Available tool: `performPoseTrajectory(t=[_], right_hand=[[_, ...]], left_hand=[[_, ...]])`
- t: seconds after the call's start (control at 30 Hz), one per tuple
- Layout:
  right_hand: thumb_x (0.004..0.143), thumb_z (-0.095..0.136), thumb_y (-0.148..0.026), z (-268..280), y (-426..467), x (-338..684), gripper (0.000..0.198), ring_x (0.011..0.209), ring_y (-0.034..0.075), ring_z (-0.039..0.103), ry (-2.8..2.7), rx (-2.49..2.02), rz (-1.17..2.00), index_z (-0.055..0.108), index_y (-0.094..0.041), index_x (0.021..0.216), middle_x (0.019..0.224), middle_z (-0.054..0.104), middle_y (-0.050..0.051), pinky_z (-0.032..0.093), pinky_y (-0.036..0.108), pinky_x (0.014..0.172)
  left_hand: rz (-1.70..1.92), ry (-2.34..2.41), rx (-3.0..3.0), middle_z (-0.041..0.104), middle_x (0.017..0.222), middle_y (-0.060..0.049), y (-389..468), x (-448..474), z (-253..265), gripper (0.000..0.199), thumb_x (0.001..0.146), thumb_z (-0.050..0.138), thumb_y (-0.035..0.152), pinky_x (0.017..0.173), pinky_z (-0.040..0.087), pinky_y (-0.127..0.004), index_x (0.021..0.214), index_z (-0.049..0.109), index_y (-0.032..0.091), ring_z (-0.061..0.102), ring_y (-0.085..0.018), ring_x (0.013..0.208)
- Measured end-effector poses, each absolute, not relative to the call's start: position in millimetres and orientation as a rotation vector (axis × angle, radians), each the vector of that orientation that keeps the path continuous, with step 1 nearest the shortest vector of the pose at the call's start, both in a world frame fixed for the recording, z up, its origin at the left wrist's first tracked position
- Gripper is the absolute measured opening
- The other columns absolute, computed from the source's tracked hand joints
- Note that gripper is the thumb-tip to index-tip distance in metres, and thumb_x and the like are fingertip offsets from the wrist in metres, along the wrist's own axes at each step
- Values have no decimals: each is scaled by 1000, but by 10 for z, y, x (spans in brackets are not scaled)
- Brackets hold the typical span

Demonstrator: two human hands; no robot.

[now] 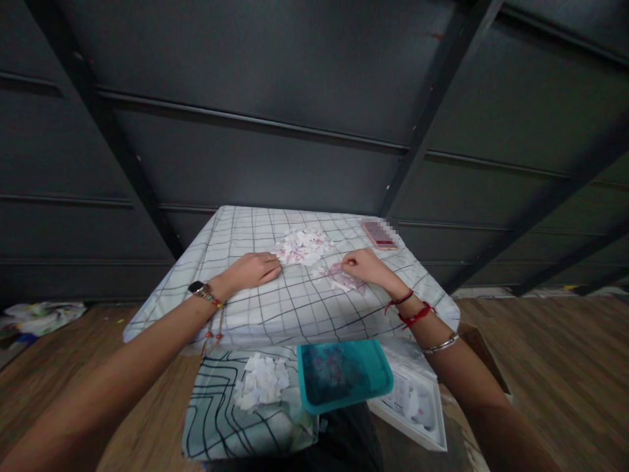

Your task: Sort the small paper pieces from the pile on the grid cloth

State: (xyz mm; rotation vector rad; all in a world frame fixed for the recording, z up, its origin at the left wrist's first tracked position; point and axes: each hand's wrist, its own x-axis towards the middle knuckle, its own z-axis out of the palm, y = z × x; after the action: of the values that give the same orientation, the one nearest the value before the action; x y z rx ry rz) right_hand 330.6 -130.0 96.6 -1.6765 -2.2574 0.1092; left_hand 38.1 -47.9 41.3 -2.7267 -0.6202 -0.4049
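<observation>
My left hand rests on the checked cloth at the left edge of a heap of small white paper-like scraps, some with pinkish marks. Its fingers are curled together, and their undersides are hidden. To the right of the heap, my right hand is closed in a pinch. Directly below its fingertips lies a small pinkish, see-through piece that looks like thin plastic, with a few white scraps beside it. What sits between the pinching fingers is too small to make out.
A phone lies at the back right. Nearer me are a teal plastic tray with dark contents, a second scrap pile on a patterned cloth, and an open white box. A dark panelled wall stands behind.
</observation>
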Motion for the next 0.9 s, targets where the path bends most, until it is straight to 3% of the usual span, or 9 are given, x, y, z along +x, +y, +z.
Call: performPoseTrajectory(t=[0.2,0.9], right_hand=[[72,48,-17,951,-1354,3252,19,52,8,42,-2243,-1605,144,62,-15,61,53,52,-2,22,22,50],[70,48,-20,880,-1095,3492,21,55,11,46,-2087,-1855,78,67,-12,63,58,60,3,24,23,49]], left_hand=[[-435,-611,-2736,60,81,-5,-477,385,410,32,92,30,29,64,42,-24,83,58,17,55,-15,74],[-418,-619,-2721,60,82,-5,-443,379,369,32,92,30,30,65,42,-24,83,58,17,55,-15,75]])
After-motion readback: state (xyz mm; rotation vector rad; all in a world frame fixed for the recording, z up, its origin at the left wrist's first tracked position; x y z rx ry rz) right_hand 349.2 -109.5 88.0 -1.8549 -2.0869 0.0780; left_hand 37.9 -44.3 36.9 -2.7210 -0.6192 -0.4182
